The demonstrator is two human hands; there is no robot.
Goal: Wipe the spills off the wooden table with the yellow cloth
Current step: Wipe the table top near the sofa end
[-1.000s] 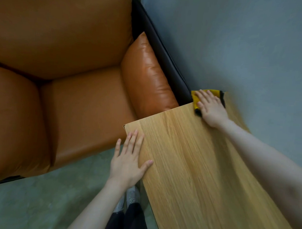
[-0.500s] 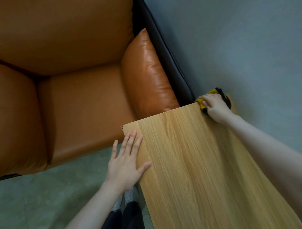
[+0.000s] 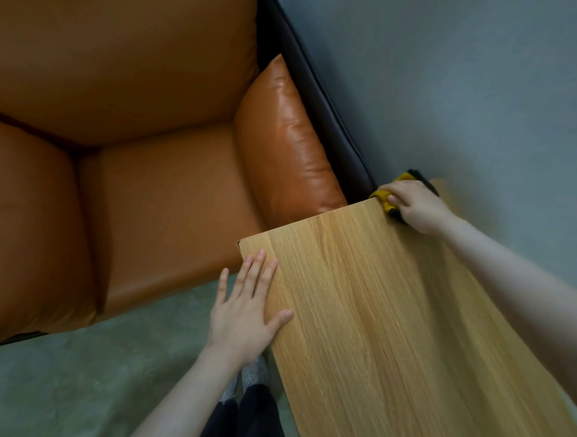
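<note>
Right hand (image 3: 415, 206) is at the far corner of the wooden table (image 3: 391, 320), fingers curled closed on the yellow cloth (image 3: 384, 202), which is bunched under the palm with a dark backing showing at its edges. A second ago the same hand lay flat, fingers spread over the cloth opened out on that corner; it has since gathered the cloth into a wad and shifted slightly toward the far edge beside the orange leather sofa (image 3: 151, 181). Left hand (image 3: 248, 311) remains flat and spread wide on the near-left edge, bracing, holding nothing. No spill is discernible on the visible tabletop. Judgement: the far-corner pass is finishing; the cloth is likely being collected for a return stroke or removal.
</note>
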